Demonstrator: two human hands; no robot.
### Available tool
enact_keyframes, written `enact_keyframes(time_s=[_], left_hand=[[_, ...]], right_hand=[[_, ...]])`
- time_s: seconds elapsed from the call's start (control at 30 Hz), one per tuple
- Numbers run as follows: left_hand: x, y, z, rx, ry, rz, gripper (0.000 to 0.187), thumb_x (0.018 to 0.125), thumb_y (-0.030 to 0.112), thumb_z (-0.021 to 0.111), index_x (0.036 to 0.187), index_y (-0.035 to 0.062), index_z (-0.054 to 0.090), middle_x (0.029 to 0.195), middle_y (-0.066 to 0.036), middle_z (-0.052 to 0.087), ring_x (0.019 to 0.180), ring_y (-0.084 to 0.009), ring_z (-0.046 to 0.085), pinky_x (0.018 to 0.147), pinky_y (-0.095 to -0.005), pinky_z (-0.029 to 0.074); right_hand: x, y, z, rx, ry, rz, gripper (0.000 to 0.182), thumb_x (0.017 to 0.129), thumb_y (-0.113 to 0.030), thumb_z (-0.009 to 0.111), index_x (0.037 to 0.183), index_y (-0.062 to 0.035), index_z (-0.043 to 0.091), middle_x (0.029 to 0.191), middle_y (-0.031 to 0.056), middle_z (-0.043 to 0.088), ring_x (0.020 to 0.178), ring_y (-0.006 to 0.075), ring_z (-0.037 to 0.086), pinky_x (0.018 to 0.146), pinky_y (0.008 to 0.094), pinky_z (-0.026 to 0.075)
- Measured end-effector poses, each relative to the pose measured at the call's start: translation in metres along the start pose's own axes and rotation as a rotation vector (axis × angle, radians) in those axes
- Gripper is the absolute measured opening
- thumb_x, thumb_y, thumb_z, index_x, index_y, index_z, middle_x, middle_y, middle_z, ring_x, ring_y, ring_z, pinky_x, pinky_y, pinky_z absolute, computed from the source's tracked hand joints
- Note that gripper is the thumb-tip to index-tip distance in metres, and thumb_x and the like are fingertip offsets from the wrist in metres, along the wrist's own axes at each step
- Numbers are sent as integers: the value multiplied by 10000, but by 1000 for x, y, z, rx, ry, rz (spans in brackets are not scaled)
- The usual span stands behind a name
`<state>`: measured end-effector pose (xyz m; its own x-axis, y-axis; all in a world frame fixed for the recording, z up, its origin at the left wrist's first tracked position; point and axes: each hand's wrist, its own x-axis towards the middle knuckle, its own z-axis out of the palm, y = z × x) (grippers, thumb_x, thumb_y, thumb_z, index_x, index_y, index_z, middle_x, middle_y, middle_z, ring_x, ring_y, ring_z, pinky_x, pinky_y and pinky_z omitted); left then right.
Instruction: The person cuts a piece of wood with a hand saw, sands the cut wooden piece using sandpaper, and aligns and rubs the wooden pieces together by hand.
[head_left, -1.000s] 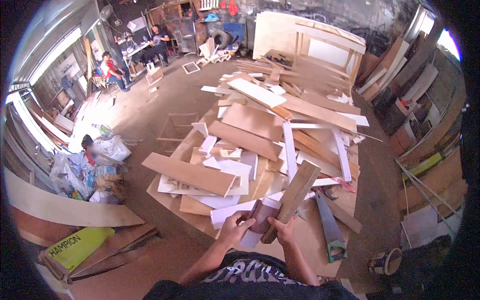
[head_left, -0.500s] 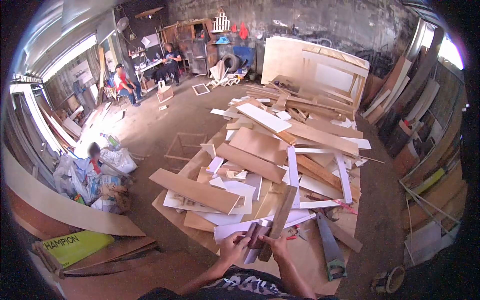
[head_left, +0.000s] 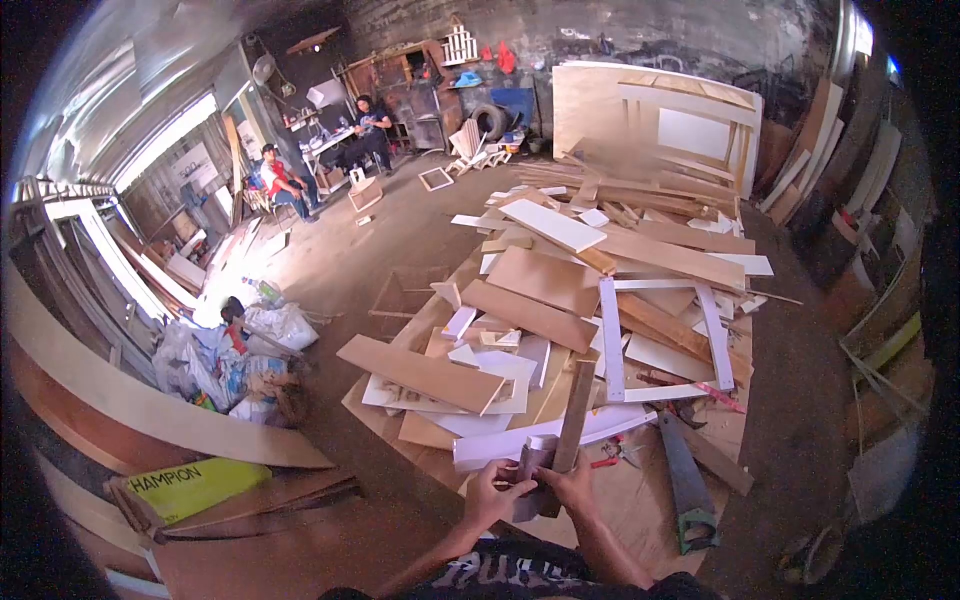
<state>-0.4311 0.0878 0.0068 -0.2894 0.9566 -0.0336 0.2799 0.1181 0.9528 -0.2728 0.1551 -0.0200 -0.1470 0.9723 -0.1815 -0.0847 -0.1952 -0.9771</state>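
While both hands grip, wood meets a curled sheet

At lower centre, the left hand pinches a curled brown sheet, probably thin and bendable, best held by its edges. The right hand closes round the lower part of a wooden strip, seemingly stiff and light. Rightward lies a handsaw; beyond, loose boards; upper left, a seated person.

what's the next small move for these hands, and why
I'd probably press the curled dark brown sheet against the face of the narrow brown wooden board: the left hand pinches the sheet right beside it, and the right hand grips the board near its lower end, seemingly steadying it.
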Motion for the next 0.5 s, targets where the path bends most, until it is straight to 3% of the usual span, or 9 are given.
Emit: enact_keyframes(time_s=[0.1,0.23,0.3,0.37,0.4,0.5], left_hand=[[3,-10,-11,-58,42,-17,486,763,232,871,1099,-11,618,934,-116,721,864,-190,715,796,-325,576],[10,7,-45,146,33,-52,479,763,171,850,1119,-14,588,942,-136,713,860,-208,716,785,-342,580],[24,-40,-54,48,72,10,445,781,161,820,1125,-7,593,939,-142,713,855,-225,720,775,-346,576],[33,-58,-80,201,56,109,436,797,183,803,1134,0,596,946,-145,715,863,-239,723,764,-344,571],[38,-56,-94,76,-26,-23,411,827,209,785,1137,11,602,961,-122,710,850,-216,715,742,-339,567],[52,-50,-126,-155,-23,92,381,849,199,776,1123,7,594,966,-97,698,846,-181,696,736,-328,559]], right_hand=[[4,-7,16,-159,2,-9,676,675,-80,876,1233,29,509,1115,161,664,1008,245,667,868,384,551],[9,-11,48,-348,22,-36,696,655,-155,908,1195,32,511,1092,185,673,1001,262,668,886,395,538],[7,-24,67,-404,49,-97,718,635,-185,927,1188,20,517,1074,179,680,993,251,672,884,397,539],[8,-31,86,-380,68,-120,752,617,-214,944,1193,13,518,1068,173,683,985,243,674,873,389,545],[10,-35,95,-312,48,-111,753,618,-213,947,1197,9,519,1064,161,686,985,239,674,863,384,549],[26,-16,119,-246,36,-110,703,639,-164,942,1186,-1,531,1045,132,688,969,220,676,835,365,560]])
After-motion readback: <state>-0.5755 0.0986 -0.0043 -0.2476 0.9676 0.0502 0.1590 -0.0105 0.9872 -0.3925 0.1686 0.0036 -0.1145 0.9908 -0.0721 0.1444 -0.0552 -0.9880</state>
